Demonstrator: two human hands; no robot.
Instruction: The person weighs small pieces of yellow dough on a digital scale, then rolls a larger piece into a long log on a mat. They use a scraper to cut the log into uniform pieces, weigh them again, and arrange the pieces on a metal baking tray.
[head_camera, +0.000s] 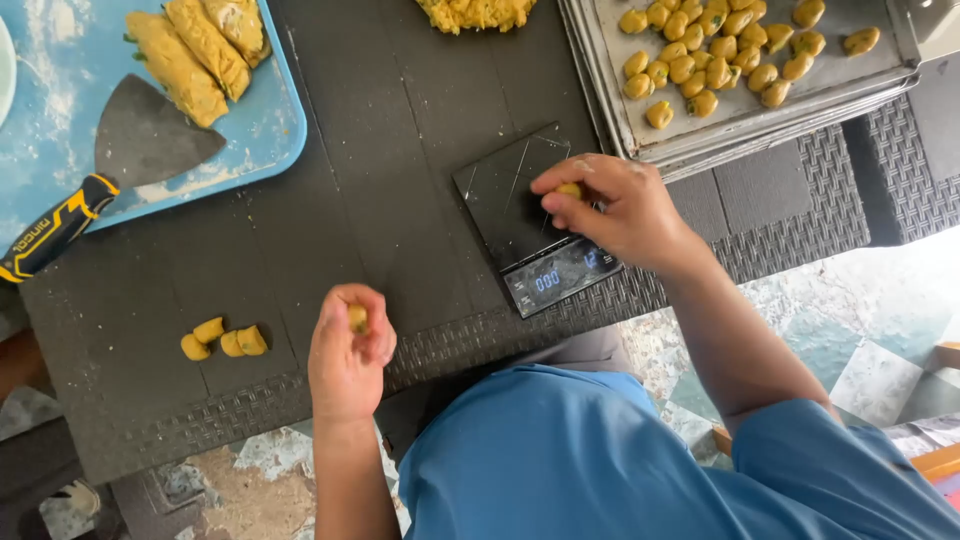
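Woven black table (300, 180); hands (345, 350) pinching soft dough lumps (357, 318).

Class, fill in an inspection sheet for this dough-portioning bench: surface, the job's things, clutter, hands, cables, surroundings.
Surface: dark woven table, with a flour-dusted blue tray at top left.
Job's things: black digital scale; metal baking tray with many small yellow dough pieces; four loose pieces near the front edge; dough mound at the top edge.
Clutter: scraper and dough logs on the blue tray.
Hands: left hand pinches a small piece; right hand holds another piece over the scale.
Cables: nothing seen.
Surroundings: patterned tile floor.
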